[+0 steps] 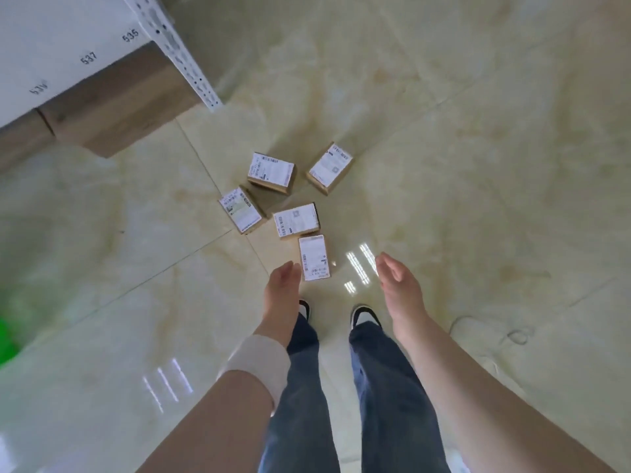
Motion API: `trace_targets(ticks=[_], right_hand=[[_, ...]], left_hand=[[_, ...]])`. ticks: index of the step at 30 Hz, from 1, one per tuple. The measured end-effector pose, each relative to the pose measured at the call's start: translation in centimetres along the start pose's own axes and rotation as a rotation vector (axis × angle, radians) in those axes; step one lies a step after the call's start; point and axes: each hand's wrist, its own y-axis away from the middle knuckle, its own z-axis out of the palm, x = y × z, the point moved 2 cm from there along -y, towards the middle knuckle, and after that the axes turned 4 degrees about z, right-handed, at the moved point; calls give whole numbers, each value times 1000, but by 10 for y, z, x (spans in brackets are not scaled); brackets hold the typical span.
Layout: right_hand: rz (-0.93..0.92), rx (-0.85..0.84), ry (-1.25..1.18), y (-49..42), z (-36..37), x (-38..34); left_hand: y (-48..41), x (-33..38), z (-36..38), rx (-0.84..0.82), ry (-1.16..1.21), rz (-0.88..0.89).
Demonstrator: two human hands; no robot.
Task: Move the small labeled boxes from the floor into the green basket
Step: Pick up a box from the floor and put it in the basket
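Five small labeled boxes lie on the glossy floor (478, 165), labels up, in a loose cluster ahead of the feet: two far ones (271, 173) (330, 167), two in the middle (241, 209) (296, 220), and the nearest box (313, 257). The left hand (281, 285) is empty with straight fingers beside the nearest box's left edge; can't tell if it touches. The right hand (397, 281) is empty, palm inward, fingers relaxed, apart from the box on its right. The green basket (6, 339) is a blurred patch at the far left, well apart from the boxes. A white shelf (51, 46) numbered 535, 537 stands far left, with a perforated post (177, 52) and brown cartons (116, 107) under it. There is a white wrap (259, 360) on the left wrist. Jeans (382, 387) and shoes (365, 315) show below.
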Motion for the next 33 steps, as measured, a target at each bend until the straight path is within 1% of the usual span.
trace_targets(ticks=[4,7,9,11,15,17,19,21,24,26,28,31,33], right_hand=[[8,-114,102,-28,-4,16],[21,-143,168,-41,0,34],[34,-154,184,-62,11,52],[32,-164,228,-95,29,70],[1,-211,302,-199,82,123],[-56,-250,363,-245,110,146],[-130,-255,395,-281,133,166],[-190,-236,384,-313,148,188],[-186,-277,329,-350,156,217],[-242,-265,243,-346,164,211],[-300,-241,164,-345,168,206],[-284,-249,91,-350,172,207],[-232,-253,72,-347,172,205]], left_hand=[[-15,-28,13,78,98,-40],[-14,-52,18,114,126,-74],[-33,-74,23,99,101,-82],[-69,-96,28,108,95,-77],[-186,-143,55,68,91,-10],[-234,-167,70,36,88,69],[-271,-190,81,36,118,119],[-293,-206,89,16,154,164],[-309,-214,95,-50,235,244],[-316,-217,99,-73,304,271],[-320,-218,102,-51,333,303],[-322,-218,103,-34,323,330],[-318,-215,102,-41,325,305]])
